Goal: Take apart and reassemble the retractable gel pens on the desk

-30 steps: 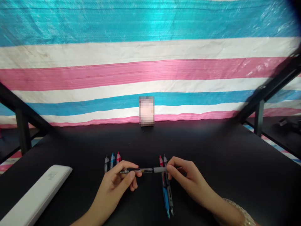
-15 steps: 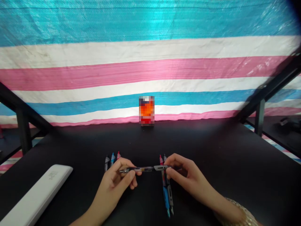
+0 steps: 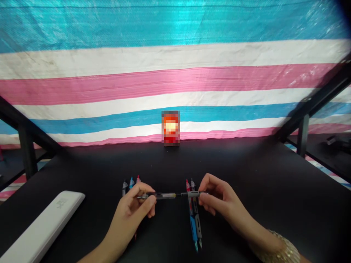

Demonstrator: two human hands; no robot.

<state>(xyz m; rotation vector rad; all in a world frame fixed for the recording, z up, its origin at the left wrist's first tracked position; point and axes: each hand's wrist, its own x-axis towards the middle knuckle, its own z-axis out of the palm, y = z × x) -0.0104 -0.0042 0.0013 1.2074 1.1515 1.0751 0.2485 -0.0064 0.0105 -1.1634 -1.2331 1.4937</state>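
My left hand pinches the clear barrel of a pen held level above the black table. My right hand pinches the pen's grey grip section, drawn a little away from the barrel, with a thin dark refill showing in the gap. Three pens lie side by side behind my left hand, partly hidden by it. Several more pens, red, blue and grey, lie under the held pen beside my right hand.
A long white case lies at the table's front left. A small blurred orange object stands at the table's far edge against a striped blue, white and pink tarp. Black frame bars slope down on both sides.
My right hand has moved right, pulling the grey grip section off the clear barrel, so a gap has opened between the two parts. My left hand has stayed nearly still.
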